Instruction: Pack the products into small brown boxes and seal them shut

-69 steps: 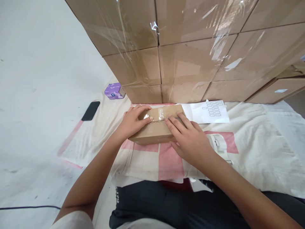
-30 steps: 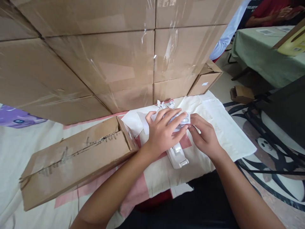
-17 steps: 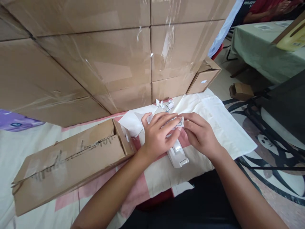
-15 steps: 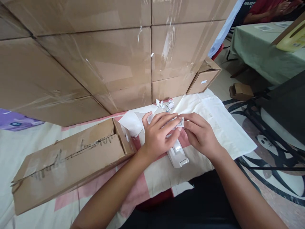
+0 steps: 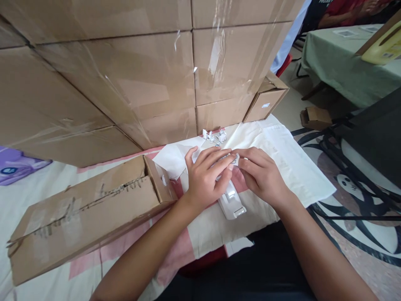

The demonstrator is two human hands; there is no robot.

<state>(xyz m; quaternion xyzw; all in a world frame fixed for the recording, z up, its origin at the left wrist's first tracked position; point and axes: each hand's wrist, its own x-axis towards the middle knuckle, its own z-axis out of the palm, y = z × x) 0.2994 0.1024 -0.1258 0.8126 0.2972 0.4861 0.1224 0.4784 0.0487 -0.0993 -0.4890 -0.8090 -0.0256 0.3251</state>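
Right now, all the action was at the fingertips: the left hand [image 5: 205,177] had its index finger and thumb closed about a small printed slip [image 5: 236,160], its other fingers reaching over the top, while the right hand [image 5: 263,173] pinched the same slip at its right-hand end. Rounded outlines showed on that slip, but any words were too small or too covered to call!

Just below sat a white plastic dispenser [image 5: 231,201], partly hidden by the left hand, flat on the cream-and-pink cloth [image 5: 208,238]. Behind the hands lay crumpled paper scraps [image 5: 216,136], and off to the left, a white sheet [image 5: 172,161]. Next to that sheet, a long taped carton [image 5: 90,209] stretched across the cloth, dark torn marks running along its seam, no brand readable on the faces in view.

Further back rose a wall of brown boxes [image 5: 150,75] under shiny tape, and at its right end stood a smaller box [image 5: 265,104] wearing a little blue-and-white label, too tiny to read. Far left, a purple pack [image 5: 21,167] flashed a dark oval logo, its lettering not legible.

And out right? A panda-patterned rug [image 5: 354,188], an open cardboard box [image 5: 315,118] on the floor, then a green-covered table [image 5: 335,69] bearing printed sheets [image 5: 345,33] and a yellow container [image 5: 384,46]. Behind it sat a person in red [image 5: 341,12], with white capitals [image 5: 325,1] nearby, cut off by the top edge.
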